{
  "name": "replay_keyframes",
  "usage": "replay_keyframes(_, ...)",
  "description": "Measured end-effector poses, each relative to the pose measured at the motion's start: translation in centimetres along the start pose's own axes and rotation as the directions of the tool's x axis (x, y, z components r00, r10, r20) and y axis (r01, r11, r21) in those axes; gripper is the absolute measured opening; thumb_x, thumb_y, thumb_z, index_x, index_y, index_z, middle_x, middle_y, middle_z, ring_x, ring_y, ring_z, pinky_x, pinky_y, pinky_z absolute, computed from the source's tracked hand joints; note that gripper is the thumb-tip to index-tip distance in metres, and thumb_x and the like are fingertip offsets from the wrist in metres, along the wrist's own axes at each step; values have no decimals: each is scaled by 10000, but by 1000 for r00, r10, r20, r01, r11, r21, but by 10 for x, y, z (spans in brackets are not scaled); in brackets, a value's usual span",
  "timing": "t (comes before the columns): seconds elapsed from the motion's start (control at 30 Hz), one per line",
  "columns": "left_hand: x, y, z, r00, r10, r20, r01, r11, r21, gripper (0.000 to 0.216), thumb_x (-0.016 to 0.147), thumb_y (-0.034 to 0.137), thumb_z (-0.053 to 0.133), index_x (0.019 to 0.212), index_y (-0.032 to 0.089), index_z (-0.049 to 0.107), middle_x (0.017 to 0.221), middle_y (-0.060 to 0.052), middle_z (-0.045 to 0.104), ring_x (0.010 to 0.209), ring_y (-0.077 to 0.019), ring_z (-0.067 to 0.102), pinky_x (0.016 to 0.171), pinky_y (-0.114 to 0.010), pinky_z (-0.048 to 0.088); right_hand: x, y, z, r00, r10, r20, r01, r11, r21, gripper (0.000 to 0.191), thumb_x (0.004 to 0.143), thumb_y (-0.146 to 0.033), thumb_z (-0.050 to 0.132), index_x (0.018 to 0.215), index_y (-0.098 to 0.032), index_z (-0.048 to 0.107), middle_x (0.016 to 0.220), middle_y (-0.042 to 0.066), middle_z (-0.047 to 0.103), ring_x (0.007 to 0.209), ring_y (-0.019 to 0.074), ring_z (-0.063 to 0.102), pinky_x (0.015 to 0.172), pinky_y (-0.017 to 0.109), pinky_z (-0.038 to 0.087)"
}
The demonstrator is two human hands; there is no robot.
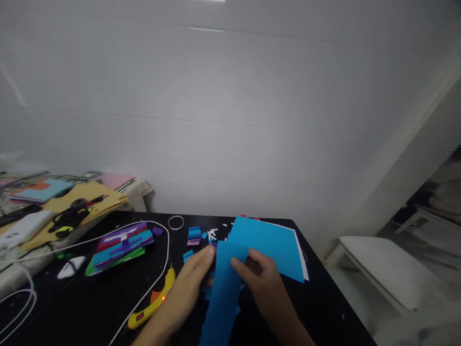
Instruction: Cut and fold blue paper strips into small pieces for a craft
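Observation:
A long strip of blue paper (225, 293) is held up over the front of the black table. My right hand (264, 278) pinches its right side, thumb on the face and the other fingers curled behind. At the strip's left edge is my left hand (190, 276), its thumb along the edge and fingers partly hidden behind the paper. Beyond my right hand lies a larger blue sheet (270, 245) on top of a white one. Small folded blue and purple paper pieces (194, 234) and white scraps (212, 234) lie beyond my hands.
A yellow glue gun (153, 305) with a lit orange light lies left of my left forearm. A white cable (168, 245) loops past stacked coloured paper (122, 245). A cluttered surface with brown envelopes (97, 194) is at left; a white stool (382, 269) stands right.

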State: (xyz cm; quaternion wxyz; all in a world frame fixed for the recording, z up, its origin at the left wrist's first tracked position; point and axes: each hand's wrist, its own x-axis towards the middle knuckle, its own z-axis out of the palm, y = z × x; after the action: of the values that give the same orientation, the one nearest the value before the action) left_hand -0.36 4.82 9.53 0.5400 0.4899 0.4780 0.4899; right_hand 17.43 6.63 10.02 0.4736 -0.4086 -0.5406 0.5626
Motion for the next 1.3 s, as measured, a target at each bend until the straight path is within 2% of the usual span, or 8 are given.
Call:
replay_keyframes(0.13,2,-5,4,997,-73,-23,74,997,36,676,711,831,637,972,218,748,1006,-101,721,1078,-333,620,864,-415,555,1,4,-7,1000,-10,6,10,1000,8,366,796,-508,805,902,-167,723,823,48,695,783,203,640,784,339,548)
replay_keyframes(0.23,1,-8,4,996,-82,-23,84,994,65,686,697,841,637,1000,235,746,1081,-100,723,1145,-340,606,925,-441,543,3,7,-10,1000,-15,16,15,1000,-9,379,799,-514,804,947,-172,738,792,43,694,738,191,639,721,314,543)
replay_keyframes(0.57,0,-5,4,981,-14,196,20,999,-30,536,821,753,612,887,221,592,770,2,566,709,-166,532,671,-293,473,0,4,-7,1000,-3,-10,2,1000,-13,378,763,-492,840,953,-187,725,713,6,662,643,153,598,585,251,493)
replay_keyframes(0.7,-2,0,7,964,-45,261,69,994,-84,535,792,715,688,943,227,527,788,23,512,698,-140,512,647,-261,427,-3,4,-4,1000,-15,1,15,999,-32,385,790,-508,811,965,-178,717,713,12,655,662,171,622,600,265,505)
replay_keyframes(0.87,-3,5,12,959,-2,285,28,996,-88,529,788,695,702,937,220,522,832,11,527,730,-144,517,678,-265,435,-10,-3,-3,1000,-11,-8,10,997,-77,414,836,-567,744,981,-180,713,678,18,657,645,193,654,599,287,534)
replay_keyframes(1.03,-5,6,12,984,33,173,-56,990,129,480,803,664,683,906,213,552,785,13,541,735,-166,515,700,-279,430,-14,-15,-1,1000,-30,-3,30,996,-89,483,881,-637,649,988,-173,730,696,53,698,644,216,692,626,320,569)
replay_keyframes(1.13,-7,7,12,993,25,117,-59,953,299,392,825,583,692,872,214,570,767,16,559,747,-176,517,706,-279,422,-16,-18,1,999,-31,-36,27,994,-103,472,809,-624,736,960,-177,746,754,70,733,688,225,711,632,316,578)
replay_keyframes(1.3,-15,13,12,987,60,147,-118,897,427,327,818,497,740,874,213,588,742,29,584,716,-166,516,665,-261,404,-18,-22,1,997,-58,-58,51,992,-115,311,759,-476,820,856,-190,748,725,39,742,681,196,715,618,278,571)
